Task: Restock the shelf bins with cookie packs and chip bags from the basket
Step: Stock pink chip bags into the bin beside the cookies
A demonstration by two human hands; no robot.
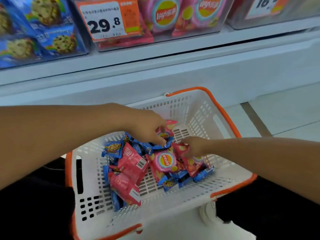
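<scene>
Both hands reach into the white, orange-rimmed basket [195,108] of snacks.

Pink chip bags [165,164] and blue cookie packs [112,148] lie jumbled on its floor. The left hand [147,126] pinches a blue pack [165,143] in curled fingers [160,140]; the right hand [194,147] curls its fingers around a pink bag [181,149].

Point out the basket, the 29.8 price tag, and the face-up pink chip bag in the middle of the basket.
basket [195,108]: head view, on the bare white far wall.
29.8 price tag [103,21]: head view, on the printed number.
pink chip bag [165,161]: head view, on the round logo.
</scene>
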